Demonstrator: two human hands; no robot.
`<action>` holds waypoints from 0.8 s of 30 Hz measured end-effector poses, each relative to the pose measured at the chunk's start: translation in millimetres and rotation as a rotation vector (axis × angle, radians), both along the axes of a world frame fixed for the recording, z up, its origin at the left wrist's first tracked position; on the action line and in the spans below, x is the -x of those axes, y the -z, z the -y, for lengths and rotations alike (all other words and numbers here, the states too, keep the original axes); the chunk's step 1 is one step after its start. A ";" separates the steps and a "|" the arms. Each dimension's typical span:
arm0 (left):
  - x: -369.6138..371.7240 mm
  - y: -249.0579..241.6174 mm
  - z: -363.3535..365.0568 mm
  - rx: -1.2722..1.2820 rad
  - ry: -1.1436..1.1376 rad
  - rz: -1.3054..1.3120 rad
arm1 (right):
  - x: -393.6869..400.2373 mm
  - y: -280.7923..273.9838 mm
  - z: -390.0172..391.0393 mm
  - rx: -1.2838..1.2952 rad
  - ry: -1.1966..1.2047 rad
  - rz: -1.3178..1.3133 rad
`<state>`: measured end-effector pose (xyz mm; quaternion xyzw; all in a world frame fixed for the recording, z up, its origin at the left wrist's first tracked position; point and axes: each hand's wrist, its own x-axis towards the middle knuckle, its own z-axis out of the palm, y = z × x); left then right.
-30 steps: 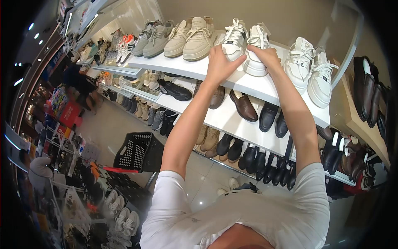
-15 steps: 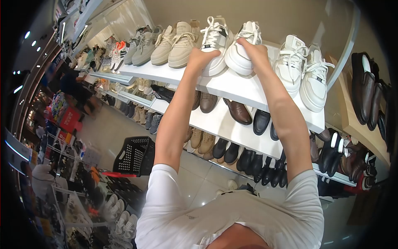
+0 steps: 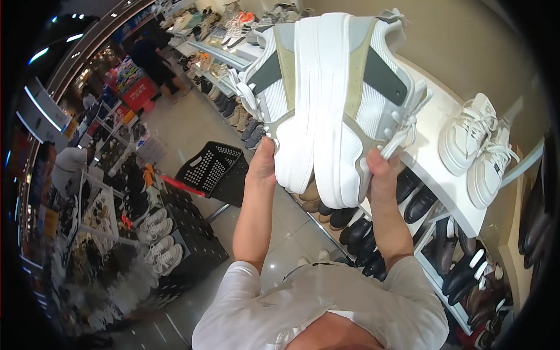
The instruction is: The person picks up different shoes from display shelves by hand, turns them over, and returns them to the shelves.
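Two white sneakers with grey and dark green side panels are held up close to the camera, sole against sole. My left hand (image 3: pixel 265 164) grips the toe end of the left sneaker (image 3: pixel 286 87), thumb on its side. The toe of the right sneaker (image 3: pixel 361 87) is in my right hand (image 3: pixel 382 175). Their white laces hang at the outer sides. Most of my fingers are hidden behind the shoes. Behind them runs a white shelf (image 3: pixel 429 137).
A pair of white sneakers (image 3: pixel 475 149) stands at the shelf's right end. Dark shoes (image 3: pixel 420 204) line the lower shelf. A black basket (image 3: pixel 213 169) with a red handle is on the floor at left. A person in dark clothes (image 3: pixel 153 61) stands farther back.
Both sneakers have been lifted off the shelf, brought nearer the camera and turned sole to sole. The view has swung, so the shelf's right end sits lower and the aisle shows more.
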<state>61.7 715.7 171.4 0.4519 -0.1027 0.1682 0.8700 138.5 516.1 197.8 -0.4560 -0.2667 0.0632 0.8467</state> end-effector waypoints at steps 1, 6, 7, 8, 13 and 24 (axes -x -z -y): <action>13.5 9.8 -2.0 0.085 -0.081 -0.049 | 1.6 10.9 -6.0 0.037 -0.003 -0.004; 80.4 48.8 -8.1 0.145 -0.575 -0.169 | -1.4 30.4 -29.0 0.287 -0.272 0.062; 88.0 46.3 -7.8 -0.011 -0.676 -0.139 | -0.7 32.7 -36.2 0.296 -0.311 0.061; 97.4 43.9 -8.1 -0.176 -0.765 -0.121 | -0.3 34.5 -43.7 0.306 -0.350 0.060; 125.2 51.7 6.3 -0.626 -1.275 -0.196 | 13.6 65.4 -73.5 0.224 -0.324 0.528; 183.1 61.2 -27.8 -0.743 -1.303 -0.005 | 28.6 110.1 -132.3 0.116 -0.244 0.871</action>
